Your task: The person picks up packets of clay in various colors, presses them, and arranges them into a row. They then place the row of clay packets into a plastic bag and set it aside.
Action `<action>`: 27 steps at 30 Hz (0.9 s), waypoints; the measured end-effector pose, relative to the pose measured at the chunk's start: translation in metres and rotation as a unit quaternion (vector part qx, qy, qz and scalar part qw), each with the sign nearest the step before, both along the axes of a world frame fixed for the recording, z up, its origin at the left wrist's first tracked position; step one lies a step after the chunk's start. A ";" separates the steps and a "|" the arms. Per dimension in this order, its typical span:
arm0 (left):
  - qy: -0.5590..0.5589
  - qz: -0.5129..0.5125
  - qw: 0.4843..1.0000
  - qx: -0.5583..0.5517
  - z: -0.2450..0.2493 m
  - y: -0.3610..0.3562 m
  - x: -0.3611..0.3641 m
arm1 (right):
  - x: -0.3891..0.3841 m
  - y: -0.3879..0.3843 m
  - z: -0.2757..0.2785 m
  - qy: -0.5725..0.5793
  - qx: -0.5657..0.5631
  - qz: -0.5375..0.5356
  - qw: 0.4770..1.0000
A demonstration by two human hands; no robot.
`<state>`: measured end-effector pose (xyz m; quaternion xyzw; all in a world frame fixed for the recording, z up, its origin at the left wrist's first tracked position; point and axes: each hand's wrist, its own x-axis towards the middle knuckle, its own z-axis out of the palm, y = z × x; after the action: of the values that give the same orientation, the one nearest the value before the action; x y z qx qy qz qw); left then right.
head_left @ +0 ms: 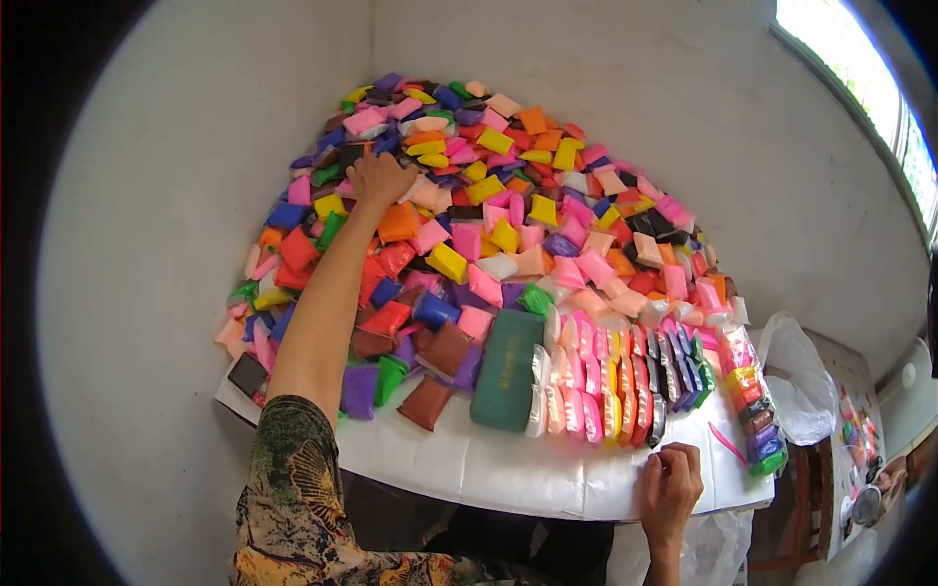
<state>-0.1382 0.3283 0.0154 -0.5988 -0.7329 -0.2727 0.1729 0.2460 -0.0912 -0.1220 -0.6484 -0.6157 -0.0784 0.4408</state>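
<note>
My left hand (382,180) reaches far over a big heap of small soft coloured packets (447,262). Its fingers are bent together at the edge of a black packet (352,153) and partly hide it. Near the table's front edge rests my right hand (672,482), its fingers curled in with nothing visible in them. Just beyond that hand lie neat rows of packets (616,386), sorted by colour from white and pink through yellow and red to black, blue and green. A dark green case (508,371) stands against the left end of the rows.
A clear bag filled with stacked coloured packets (750,400) lies at the table's right end, near a thin pink strip (726,441). A dark phone-like object (247,375) is at the left edge. Beyond the right end hangs a clear plastic bag (796,381). Walls back the heap.
</note>
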 end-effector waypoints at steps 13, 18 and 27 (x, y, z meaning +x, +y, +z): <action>-0.433 -0.243 0.855 0.147 -0.012 0.005 -0.006 | 0.002 -0.001 -0.002 0.011 0.020 0.014 1.000; -0.660 -0.420 0.623 0.010 0.009 -0.087 0.033 | 0.004 -0.002 -0.003 0.023 0.039 0.024 0.999; -0.626 -0.545 0.491 -0.264 -0.024 -0.301 0.136 | -0.013 -0.015 0.019 0.225 0.073 0.138 0.962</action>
<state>-0.0018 0.0274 -0.0084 -0.5688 -0.2136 -0.4099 -0.6803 0.2331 -0.1063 -0.1033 -0.5243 -0.5768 0.0865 0.6204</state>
